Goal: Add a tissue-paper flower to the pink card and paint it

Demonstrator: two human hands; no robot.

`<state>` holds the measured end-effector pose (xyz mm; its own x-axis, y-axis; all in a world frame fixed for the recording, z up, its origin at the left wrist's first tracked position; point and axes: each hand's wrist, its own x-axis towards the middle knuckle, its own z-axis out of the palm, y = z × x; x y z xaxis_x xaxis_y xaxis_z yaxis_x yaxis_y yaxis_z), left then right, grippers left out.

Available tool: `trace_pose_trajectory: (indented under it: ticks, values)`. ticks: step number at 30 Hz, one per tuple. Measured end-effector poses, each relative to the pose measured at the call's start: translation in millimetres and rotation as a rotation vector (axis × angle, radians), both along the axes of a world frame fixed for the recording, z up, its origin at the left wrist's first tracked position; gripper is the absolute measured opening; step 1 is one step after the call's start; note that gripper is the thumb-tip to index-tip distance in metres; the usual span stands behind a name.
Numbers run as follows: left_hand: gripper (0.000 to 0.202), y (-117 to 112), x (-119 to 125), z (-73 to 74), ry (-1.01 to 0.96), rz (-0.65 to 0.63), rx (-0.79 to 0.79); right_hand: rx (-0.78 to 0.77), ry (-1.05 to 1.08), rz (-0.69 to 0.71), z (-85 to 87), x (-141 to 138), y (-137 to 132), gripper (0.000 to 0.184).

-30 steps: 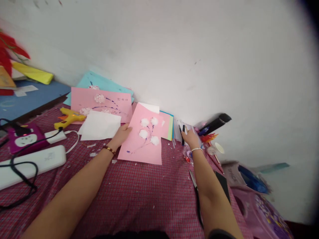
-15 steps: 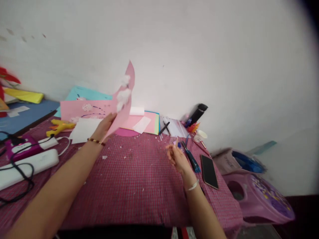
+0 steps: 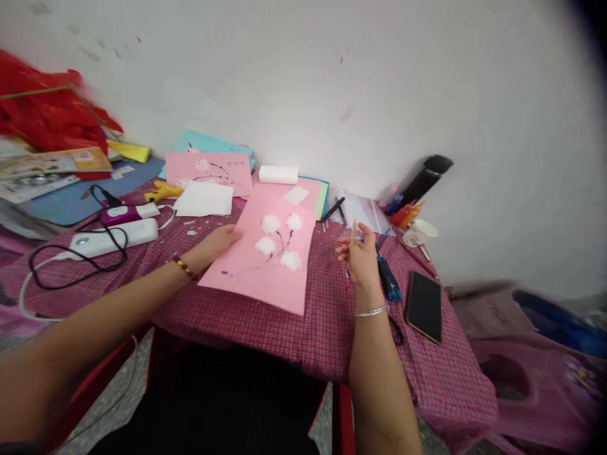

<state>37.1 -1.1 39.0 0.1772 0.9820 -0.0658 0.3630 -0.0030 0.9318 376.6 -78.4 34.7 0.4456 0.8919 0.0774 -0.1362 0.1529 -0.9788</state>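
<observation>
So the left hand (image 3: 222, 243) has its grip closed on the left edge of a pink sheet (image 3: 251, 253) with four fluffy white blobs (image 3: 271, 224) on it, out in front over the checked tabletop (image 3: 327, 316), can't tell if any of it touches down. The right hand (image 3: 363, 259) is off to the sheet's right, fingers loosely curled, grip pinched round a thin tan stick (image 3: 353, 231). There's a black phone (image 3: 424, 306) lying right of that hand, and some white paper (image 3: 206, 198) past the left one

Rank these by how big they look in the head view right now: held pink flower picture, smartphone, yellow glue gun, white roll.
1. Held pink flower picture
2. Smartphone
Yellow glue gun and white roll: too alike to rank.
</observation>
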Motion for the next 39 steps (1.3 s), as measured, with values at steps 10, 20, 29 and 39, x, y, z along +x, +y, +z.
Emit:
trace_pose_trajectory:
  ticks: [10,20,29,39]
  values:
    - [0.033,-1,3,-22.6,0.035,-0.091,0.117,0.170,0.388,0.188,13.8,-13,-18,0.029]
    - [0.032,-8,-5,-22.2,-0.024,-0.032,-0.004,0.056,-0.029,-0.180,1.0,-19,-6,0.028]
    - [0.059,-10,-6,-16.6,-0.248,-0.032,-0.281,-0.056,-0.500,-0.057,0.7,-46,-25,0.002]
    - [0.052,-8,-12,-21.8,-0.025,-0.062,-0.263,-0.340,-1.663,0.212,26.5,-14,0,0.035]
